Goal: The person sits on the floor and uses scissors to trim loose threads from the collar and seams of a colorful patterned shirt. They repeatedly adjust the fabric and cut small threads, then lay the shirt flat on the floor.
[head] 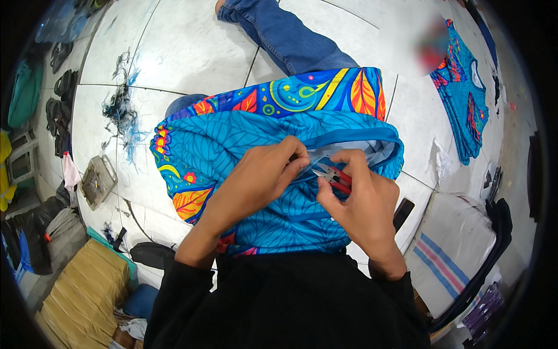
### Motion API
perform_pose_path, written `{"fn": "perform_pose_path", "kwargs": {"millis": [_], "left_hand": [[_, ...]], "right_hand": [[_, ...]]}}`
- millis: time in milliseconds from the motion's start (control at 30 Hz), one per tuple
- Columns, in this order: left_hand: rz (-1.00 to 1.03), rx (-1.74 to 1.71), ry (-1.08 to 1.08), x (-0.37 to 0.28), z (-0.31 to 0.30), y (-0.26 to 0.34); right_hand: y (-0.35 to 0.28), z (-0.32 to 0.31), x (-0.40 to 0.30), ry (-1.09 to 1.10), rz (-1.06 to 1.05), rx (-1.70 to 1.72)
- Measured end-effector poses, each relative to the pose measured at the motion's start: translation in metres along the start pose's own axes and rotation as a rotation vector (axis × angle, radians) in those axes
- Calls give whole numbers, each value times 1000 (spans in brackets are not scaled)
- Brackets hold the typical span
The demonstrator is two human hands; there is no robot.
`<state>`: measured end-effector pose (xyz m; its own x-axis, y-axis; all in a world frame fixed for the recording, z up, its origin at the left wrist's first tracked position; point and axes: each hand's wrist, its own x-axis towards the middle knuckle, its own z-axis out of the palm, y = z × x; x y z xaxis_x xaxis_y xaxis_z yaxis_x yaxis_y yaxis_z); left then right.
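Note:
A blue patterned garment (244, 139) with bright floral borders is spread over my lap. Its neckline edge, bound in plain blue, gapes open at the upper right, and pale inner fabric shows there. My left hand (261, 174) pinches a seam of the garment between thumb and fingers. In my right hand (364, 196) is a pair of red-handled thread snips (335, 176). Their metal blades point left, close to the pinched seam. The handles are partly hidden by my fingers.
Another blue garment (464, 96) lies on the white tiled floor at the right. Loose thread scraps (122, 109) and a square ashtray (98, 183) are at the left. A yellow-brown wrapped bundle (85, 283) sits lower left; a striped white sack (453, 244) stands at the right.

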<state>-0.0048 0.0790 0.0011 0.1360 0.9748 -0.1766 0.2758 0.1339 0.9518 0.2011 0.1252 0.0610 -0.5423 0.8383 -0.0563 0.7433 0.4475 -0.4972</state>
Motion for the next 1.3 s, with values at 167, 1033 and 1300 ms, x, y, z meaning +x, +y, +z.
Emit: {"fn": "perform_pose_path", "kwargs": {"millis": [167,1033,1300], "left_hand": [[24,35,33,-3,2,3],[150,793,461,31,-7,24],[325,563,508,51,-47,10]], "right_hand": [[-6,5,7,-60,71,-10],[75,-38,38,536,232,281],[69,-17,51,459,176,388]]}}
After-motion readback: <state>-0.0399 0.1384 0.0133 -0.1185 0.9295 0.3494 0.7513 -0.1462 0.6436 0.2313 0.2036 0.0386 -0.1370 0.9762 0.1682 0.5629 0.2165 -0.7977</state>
